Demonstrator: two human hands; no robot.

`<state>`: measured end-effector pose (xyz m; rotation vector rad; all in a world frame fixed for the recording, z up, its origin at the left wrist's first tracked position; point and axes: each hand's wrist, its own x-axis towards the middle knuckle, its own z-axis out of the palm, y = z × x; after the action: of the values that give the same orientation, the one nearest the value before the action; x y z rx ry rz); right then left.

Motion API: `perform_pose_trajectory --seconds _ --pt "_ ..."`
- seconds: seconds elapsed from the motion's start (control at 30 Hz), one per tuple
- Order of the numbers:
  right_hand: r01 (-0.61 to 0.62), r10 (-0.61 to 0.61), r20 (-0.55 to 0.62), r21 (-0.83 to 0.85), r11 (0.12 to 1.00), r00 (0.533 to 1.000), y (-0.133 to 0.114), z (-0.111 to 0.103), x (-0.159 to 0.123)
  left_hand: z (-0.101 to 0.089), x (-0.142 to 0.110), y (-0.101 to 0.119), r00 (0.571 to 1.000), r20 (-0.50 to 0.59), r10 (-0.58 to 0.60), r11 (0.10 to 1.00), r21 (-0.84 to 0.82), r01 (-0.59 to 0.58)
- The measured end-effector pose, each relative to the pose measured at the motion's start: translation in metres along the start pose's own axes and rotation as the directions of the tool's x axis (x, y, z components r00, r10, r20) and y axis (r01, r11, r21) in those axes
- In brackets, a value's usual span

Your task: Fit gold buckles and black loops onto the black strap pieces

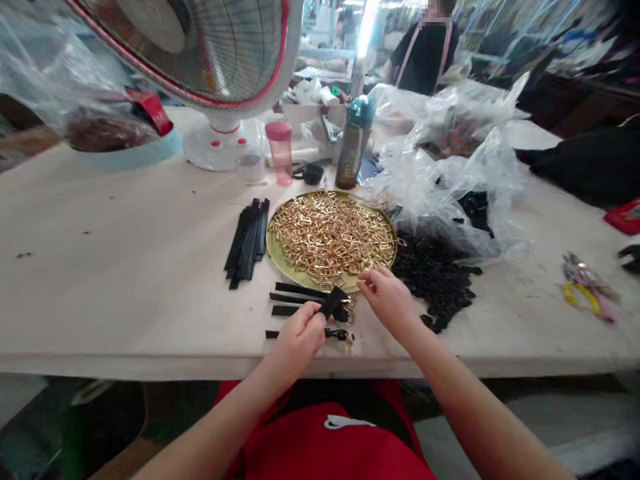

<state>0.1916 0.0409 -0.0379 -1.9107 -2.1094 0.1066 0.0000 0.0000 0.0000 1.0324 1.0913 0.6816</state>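
My left hand (299, 337) is closed on a folded black strap (333, 302) near the table's front edge. My right hand (387, 297) hovers at the near rim of a round gold tray (278, 256), fingers pinched; what they hold is too small to make out. The tray is heaped with small gold metal buckles (331, 233). A few finished black straps with clips (300, 293) lie just left of my hands. A bundle of plain black straps (248, 241) lies left of the tray. A pile of small black rings (434, 275) lies to the right.
A large fan (220, 80) stands at the back. A pink cup (280, 152) and a dark bottle (353, 143) are behind the tray. Crumpled clear plastic bags (450, 167) fill the right. Pliers (585, 287) lie far right. Another person (425, 47) stands beyond the table.
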Motion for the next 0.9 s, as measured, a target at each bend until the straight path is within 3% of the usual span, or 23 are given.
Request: perform_pose_trajectory --seconds 0.1,0.2,0.27,0.33,0.37,0.43,0.5,0.53,0.7,0.9 --pt "0.059 -0.03 0.121 -0.237 0.97 0.992 -0.003 0.01 0.036 0.001 0.005 0.007 1.0 0.004 -0.011 1.0 -0.015 0.011" --pt "0.093 -0.053 0.145 -0.284 0.954 0.988 -0.003 0.01 0.051 -0.002 0.007 0.009 1.0 0.003 -0.001 1.0 0.016 0.001" --pt "0.086 -0.073 0.09 -0.159 0.984 0.993 -0.002 0.004 0.044 -0.006 0.006 0.009 1.0 -0.004 0.027 0.998 0.056 -0.027" --pt "0.048 -0.06 0.069 0.162 0.986 0.996 -0.004 -0.005 0.027 -0.009 0.004 0.009 0.997 -0.016 0.079 0.992 0.103 -0.077" --pt "0.002 -0.045 0.108 0.372 0.928 0.993 -0.007 -0.011 0.016 -0.01 0.003 0.009 0.993 -0.02 0.112 0.985 0.137 -0.108" --pt "-0.15 -0.056 0.258 0.71 0.688 0.965 -0.014 -0.023 -0.008 -0.009 -0.002 0.011 0.981 -0.014 0.195 0.956 0.226 -0.187" --pt "-0.292 -0.113 0.378 0.844 0.45 0.919 -0.024 -0.034 -0.032 -0.006 -0.008 0.013 0.966 0.029 0.257 0.914 0.318 -0.253" --pt "-0.329 -0.14 0.403 0.867 0.374 0.904 -0.029 -0.038 -0.042 -0.004 -0.012 0.013 0.962 0.063 0.266 0.895 0.355 -0.271" --pt "-0.379 -0.164 0.415 0.901 0.214 0.895 -0.042 -0.05 -0.077 0.009 -0.032 0.008 0.963 0.181 0.198 0.827 0.496 -0.263" --pt "-0.448 -0.198 0.431 0.893 -0.05 0.88 -0.051 -0.048 -0.112 0.02 -0.052 0.004 0.979 0.071 0.189 0.852 0.484 -0.2"
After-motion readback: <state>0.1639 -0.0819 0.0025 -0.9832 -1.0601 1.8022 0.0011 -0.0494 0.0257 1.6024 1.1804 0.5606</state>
